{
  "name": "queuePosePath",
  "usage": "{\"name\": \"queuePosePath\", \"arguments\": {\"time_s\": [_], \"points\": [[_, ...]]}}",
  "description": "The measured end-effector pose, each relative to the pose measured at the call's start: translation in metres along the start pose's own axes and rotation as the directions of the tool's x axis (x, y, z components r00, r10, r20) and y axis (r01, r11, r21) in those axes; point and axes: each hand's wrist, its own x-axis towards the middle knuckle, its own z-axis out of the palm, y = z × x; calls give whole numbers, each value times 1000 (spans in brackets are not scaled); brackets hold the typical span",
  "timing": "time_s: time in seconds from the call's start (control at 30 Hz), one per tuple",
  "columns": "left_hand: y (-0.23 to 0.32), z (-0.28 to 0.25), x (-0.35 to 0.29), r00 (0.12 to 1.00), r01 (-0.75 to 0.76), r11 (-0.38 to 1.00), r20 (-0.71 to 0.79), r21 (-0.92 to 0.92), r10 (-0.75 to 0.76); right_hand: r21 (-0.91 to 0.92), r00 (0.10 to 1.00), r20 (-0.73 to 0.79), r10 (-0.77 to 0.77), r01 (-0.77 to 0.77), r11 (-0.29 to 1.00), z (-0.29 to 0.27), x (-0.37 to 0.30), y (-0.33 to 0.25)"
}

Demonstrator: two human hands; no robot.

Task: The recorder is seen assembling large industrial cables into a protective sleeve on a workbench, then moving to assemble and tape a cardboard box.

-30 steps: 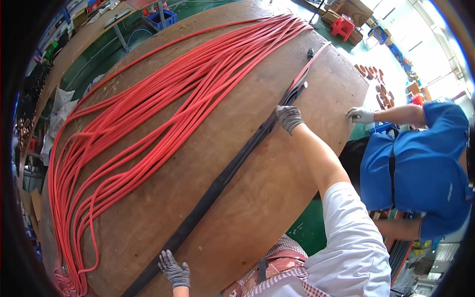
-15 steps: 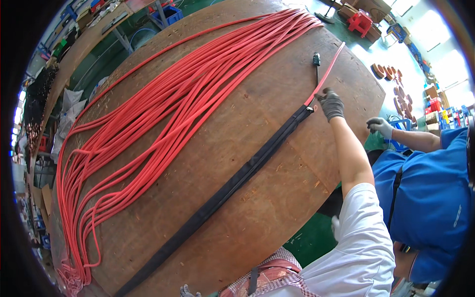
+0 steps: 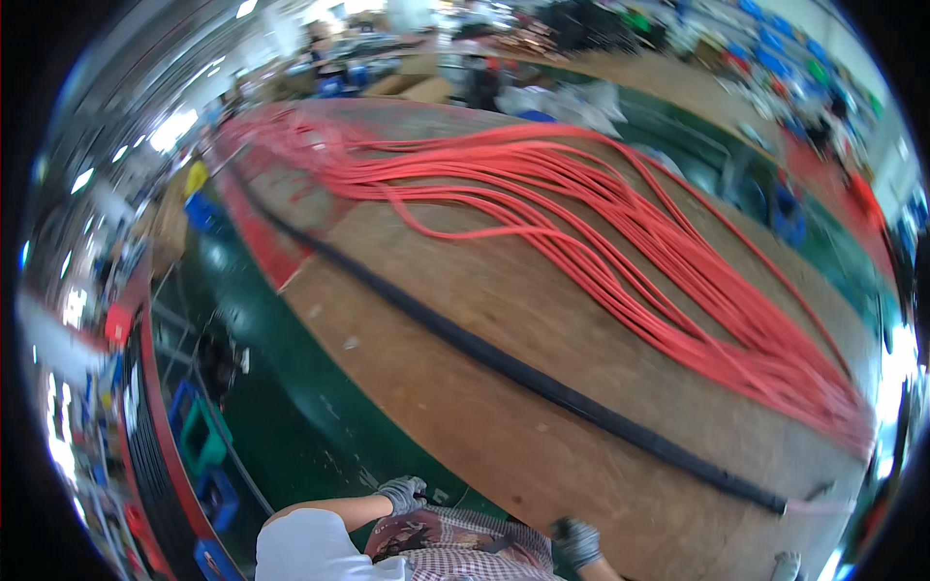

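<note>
My left hand (image 3: 402,494), in a grey glove, is beside my patterned apron (image 3: 455,533). My right hand (image 3: 576,540), also gloved, is over the near edge of the wooden table (image 3: 387,387). Neither touches the long black sleeve (image 3: 494,358) that runs across the table from far left to lower right. Both hands are smeared by motion, so their fingers' closing cannot be made out; nothing shows in either. A pale red tube end (image 3: 819,506) sticks out of the sleeve's right end, with a small dark tool (image 3: 821,489) close by. Behind lies a bundle of red tubing (image 3: 601,232).
Another person's gloved hand (image 3: 787,565) shows at the lower right. Green floor (image 3: 281,358) borders the table on the left, with a red-edged rack (image 3: 155,436) and blue and green plastic frames (image 3: 203,436). Crumpled plastic bags (image 3: 572,102) lie beyond the far edge.
My view has swung left toward the table's other end. My right hand has come away from the sleeve's tube end, back near my body; my left hand is now fully in view.
</note>
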Motion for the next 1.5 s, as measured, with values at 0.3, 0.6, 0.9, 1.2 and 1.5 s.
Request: {"name": "queuePosePath", "arguments": {"time_s": [0.3,0.6,0.9,1.2,1.5], "points": [[-260,67,-87,938,280,897,-103,-341,-332,-375,939,335,-77,208,903,106,95,-226],[-367,176,-18,915,53,349,-95,-936,-392,-404,696,662,-278,644,650,200,255,-432],[-546,26,-43,917,260,571,15,-778,-398,-189,589,660,-466,731,656,367,506,-534],[-702,-129,-109,625,467,184,176,-865,-760,7,158,894,-419,930,367,407,558,-863],[-939,-136,-68,556,598,79,342,-798,-758,-169,391,837,-383,850,499,559,720,-1071]]}}
